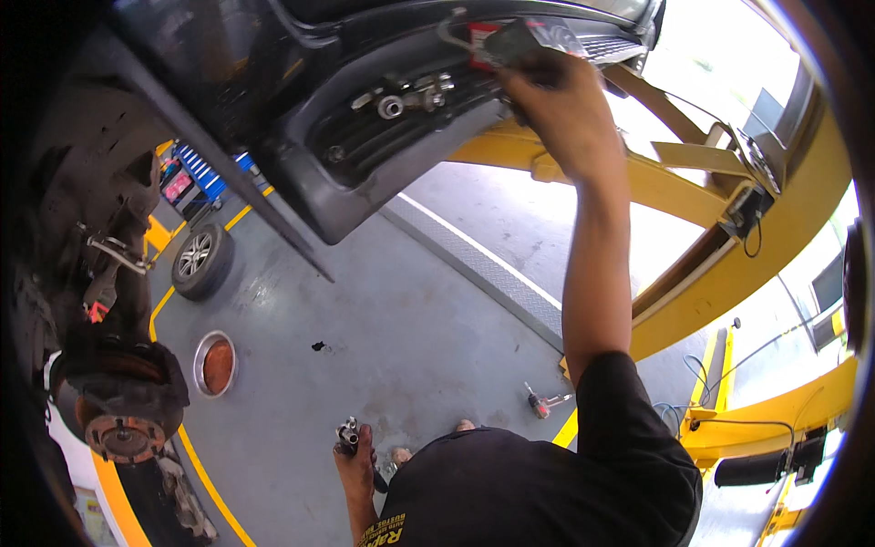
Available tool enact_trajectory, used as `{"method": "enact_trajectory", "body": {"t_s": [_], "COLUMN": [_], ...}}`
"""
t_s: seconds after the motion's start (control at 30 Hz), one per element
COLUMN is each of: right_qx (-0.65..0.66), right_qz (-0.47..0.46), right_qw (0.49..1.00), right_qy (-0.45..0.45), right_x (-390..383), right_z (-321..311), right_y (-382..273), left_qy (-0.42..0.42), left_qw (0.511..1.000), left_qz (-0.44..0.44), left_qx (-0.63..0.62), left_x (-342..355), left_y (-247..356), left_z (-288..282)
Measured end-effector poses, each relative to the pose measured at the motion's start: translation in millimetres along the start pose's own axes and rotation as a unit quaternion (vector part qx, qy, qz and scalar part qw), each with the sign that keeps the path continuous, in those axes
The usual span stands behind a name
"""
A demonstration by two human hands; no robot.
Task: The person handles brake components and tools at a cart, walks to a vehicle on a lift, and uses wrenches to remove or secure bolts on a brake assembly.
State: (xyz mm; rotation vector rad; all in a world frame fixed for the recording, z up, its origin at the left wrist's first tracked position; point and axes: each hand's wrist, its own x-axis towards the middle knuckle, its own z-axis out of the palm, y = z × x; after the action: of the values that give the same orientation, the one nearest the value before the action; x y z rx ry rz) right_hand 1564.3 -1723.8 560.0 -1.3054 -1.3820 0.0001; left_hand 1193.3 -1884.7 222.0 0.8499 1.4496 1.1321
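Note:
My left hand (357, 465), low in the view beside my body, is closed around a ratchet wrench (347, 431) with a shiny metal head and a dark handle. Up at the vehicle's side step, my right hand (567, 105) is stretched out, its fingers curled on a dark grey flat piece (510, 43). Fingertips are partly hidden there. Behind that piece lie a red package (480, 44) and clear plastic wrapping (558, 36). Several metal sockets and fittings (392, 107) rest on the black side step (314, 187), left of my right hand.
At left hangs a rusty wheel hub (126, 439) under the dark wheel arch. A metal bowl (200, 369) and a removed wheel (202, 262) are on the grey floor. A power tool (540, 404) lies near my right side. Yellow lift arms (670, 189) cross the right.

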Motion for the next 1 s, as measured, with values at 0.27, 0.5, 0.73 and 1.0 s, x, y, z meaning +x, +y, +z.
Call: {"method": "enact_trajectory", "body": {"t_s": [0.27,0.5,0.73,1.0], "right_qx": [0.403,0.488,0.518,0.483], "right_qz": [-0.042,0.08,0.017,-0.083], "right_qw": [0.86,0.692,0.723,0.789], "right_qy": [-0.309,-0.526,-0.457,-0.371], "right_x": [-175,-177,-142,-104], "right_z": [49,135,238,337], "right_y": [-38,-93,-163,-224], "left_qy": [0.063,0.221,0.115,0.105], "left_qw": [0.983,0.92,0.956,0.88], "left_qz": [0.17,0.314,0.254,0.34], "left_qx": [0.003,0.071,0.087,0.314], "left_x": [-29,-53,-64,-3], "left_y": [114,220,349,451], "left_z": [7,-56,-110,-177]}}
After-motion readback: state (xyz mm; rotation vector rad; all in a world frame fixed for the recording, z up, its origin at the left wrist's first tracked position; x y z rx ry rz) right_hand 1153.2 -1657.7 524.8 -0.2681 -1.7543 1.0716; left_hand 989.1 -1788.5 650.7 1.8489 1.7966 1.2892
